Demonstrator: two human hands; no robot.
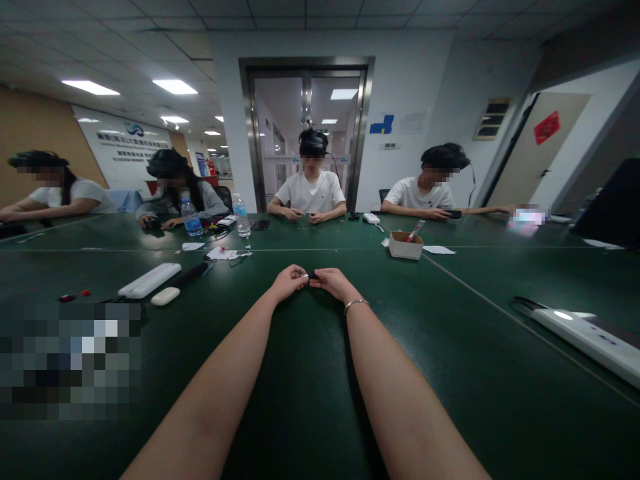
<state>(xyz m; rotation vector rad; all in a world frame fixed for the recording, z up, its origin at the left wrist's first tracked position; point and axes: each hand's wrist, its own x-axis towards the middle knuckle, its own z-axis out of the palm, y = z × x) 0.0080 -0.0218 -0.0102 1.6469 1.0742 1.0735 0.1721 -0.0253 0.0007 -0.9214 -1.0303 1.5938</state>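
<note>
Two hands meet over the counter (300, 373): the fingers of the left hand (290, 283) and those of the right hand (334, 283) are closed on one small piece (311, 276) between them. One bracelet (356, 305) circles the right wrist. To the left lie one white bar (150, 281) and one white case (165, 297); to the right, one long white device (590, 337). Farther off stand one box (405, 246) and two bottles (191, 219). Four people in black headgear sit beyond. The counter is dark green, with pale seams; behind are white walls, one metal-framed glass door (307, 133) and lit ceiling panels. The piece looks dark with a silvery left end, too small to tell whether it is joined.
</note>
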